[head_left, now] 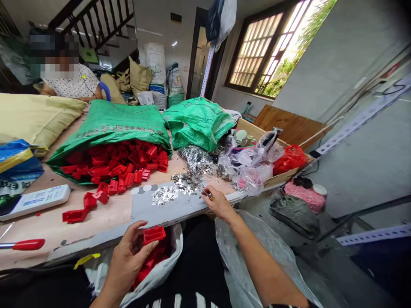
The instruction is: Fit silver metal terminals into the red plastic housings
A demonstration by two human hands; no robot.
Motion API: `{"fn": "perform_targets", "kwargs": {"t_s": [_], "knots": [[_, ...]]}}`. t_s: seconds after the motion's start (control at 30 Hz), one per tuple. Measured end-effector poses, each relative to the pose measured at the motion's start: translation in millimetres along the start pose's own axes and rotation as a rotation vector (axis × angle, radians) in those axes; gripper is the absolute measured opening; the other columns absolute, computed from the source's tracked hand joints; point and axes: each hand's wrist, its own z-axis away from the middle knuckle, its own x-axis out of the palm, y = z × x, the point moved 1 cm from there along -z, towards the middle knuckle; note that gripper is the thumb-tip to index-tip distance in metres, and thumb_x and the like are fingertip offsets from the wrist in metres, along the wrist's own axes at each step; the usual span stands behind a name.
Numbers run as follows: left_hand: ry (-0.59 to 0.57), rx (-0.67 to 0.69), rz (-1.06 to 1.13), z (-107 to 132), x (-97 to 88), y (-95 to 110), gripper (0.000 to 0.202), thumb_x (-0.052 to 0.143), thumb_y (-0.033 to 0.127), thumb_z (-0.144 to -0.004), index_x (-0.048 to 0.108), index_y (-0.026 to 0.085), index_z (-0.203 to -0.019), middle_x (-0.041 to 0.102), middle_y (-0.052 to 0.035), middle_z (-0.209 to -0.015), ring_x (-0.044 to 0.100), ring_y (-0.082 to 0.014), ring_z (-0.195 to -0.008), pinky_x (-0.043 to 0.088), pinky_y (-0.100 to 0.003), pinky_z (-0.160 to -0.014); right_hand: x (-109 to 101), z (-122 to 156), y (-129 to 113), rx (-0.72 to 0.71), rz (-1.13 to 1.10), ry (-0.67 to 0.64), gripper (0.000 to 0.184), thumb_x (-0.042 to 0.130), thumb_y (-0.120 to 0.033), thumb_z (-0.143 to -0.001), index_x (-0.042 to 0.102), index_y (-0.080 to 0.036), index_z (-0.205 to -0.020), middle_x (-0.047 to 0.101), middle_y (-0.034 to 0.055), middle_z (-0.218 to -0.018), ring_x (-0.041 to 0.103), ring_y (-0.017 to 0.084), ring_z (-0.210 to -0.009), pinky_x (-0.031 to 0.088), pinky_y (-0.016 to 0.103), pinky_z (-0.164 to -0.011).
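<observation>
My left hand (130,252) pinches a red plastic part (154,235), a small hollow box shape, between thumb and fingers. Below it a white sack (175,246) on my lap holds more red parts. At the table's front edge my right hand (218,203) is closed, thumb and fingers pressed together by a small dark and yellowish piece that I cannot make out. To its left a heap of small flat silver metal pieces (164,195) is spread on a grey sheet (144,210). Darker metal pieces (188,182) lie just behind.
A green sack (118,122) spills red parts onto the table. Another green bag (199,122) and a wooden tray (284,177) of plastic bags stand to the right. A red-handled tool (28,244) lies at left. A person (72,81) sits across the table.
</observation>
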Motion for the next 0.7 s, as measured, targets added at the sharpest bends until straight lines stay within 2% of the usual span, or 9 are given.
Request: {"fn": "perform_targets", "kwargs": {"t_s": [0.1,0.17,0.3,0.43,0.53,0.7], "knots": [[0.044,0.16,-0.295,-3.7,-2.2,4.3,0.034,0.072,0.038,-0.069,0.062,0.022,-0.097,0.07,-0.0003,-0.077,0.066,-0.0176,-0.067,0.052,-0.026,-0.062,7.1,9.2,-20.3,-0.021,-0.128,-0.013,0.009,0.053,-0.028,-0.085,0.054,-0.019,-0.086,0.06,-0.0004,-0.079,0.054,0.013,-0.072,0.04,0.023,-0.068],[0.065,0.247,-0.403,-4.8,-3.0,8.2,0.029,0.068,0.036,-0.073,0.063,0.021,-0.098,0.069,0.0002,-0.074,0.064,-0.0157,-0.062,0.051,-0.025,-0.059,14.5,16.6,-39.4,-0.033,-0.23,-0.061,0.014,0.055,-0.032,-0.086,0.056,-0.019,-0.082,0.057,-0.0018,-0.073,0.051,0.012,-0.068,0.039,0.022,-0.065],[0.115,0.362,-0.463,-3.8,-2.8,16.8,0.022,0.065,0.029,-0.077,0.062,0.02,-0.096,0.069,-0.0004,-0.077,0.062,-0.013,-0.058,0.05,-0.023,-0.057,29.4,31.8,-83.0,-0.069,-0.347,-0.168,0.012,0.054,-0.029,-0.087,0.06,-0.018,-0.086,0.055,-0.003,-0.069,0.048,0.01,-0.063,0.038,0.02,-0.06],[0.129,0.447,-0.502,-1.4,-1.7,23.8,0.017,0.064,0.024,-0.077,0.062,0.02,-0.094,0.069,-0.0017,-0.08,0.063,-0.0138,-0.063,0.049,-0.023,-0.059,41.0,37.4,-115.5,-0.157,-0.314,-0.161,0.007,0.055,-0.023,-0.086,0.06,-0.018,-0.084,0.059,-0.0022,-0.069,0.05,0.01,-0.062,0.039,0.021,-0.061],[0.115,0.481,-0.533,-0.3,-0.9,26.6,0.017,0.063,0.021,-0.077,0.062,0.019,-0.094,0.069,-0.0033,-0.082,0.064,-0.0152,-0.068,0.05,-0.025,-0.062,49.2,35.6,-124.8,-0.228,-0.265,-0.145,0.004,0.056,-0.02,-0.085,0.06,-0.02,-0.083,0.062,-0.0002,-0.074,0.054,0.012,-0.066,0.041,0.022,-0.064],[0.084,0.497,-0.539,0.9,1.0,27.8,0.021,0.06,0.013,-0.075,0.063,0.019,-0.095,0.068,-0.0037,-0.083,0.064,-0.0164,-0.072,0.05,-0.026,-0.066,60.8,33.8,-123.4,-0.324,-0.202,-0.199,0.006,0.055,-0.016,-0.085,0.059,-0.021,-0.084,0.063,0.0021,-0.078,0.057,0.014,-0.071,0.043,0.024,-0.065]]}}
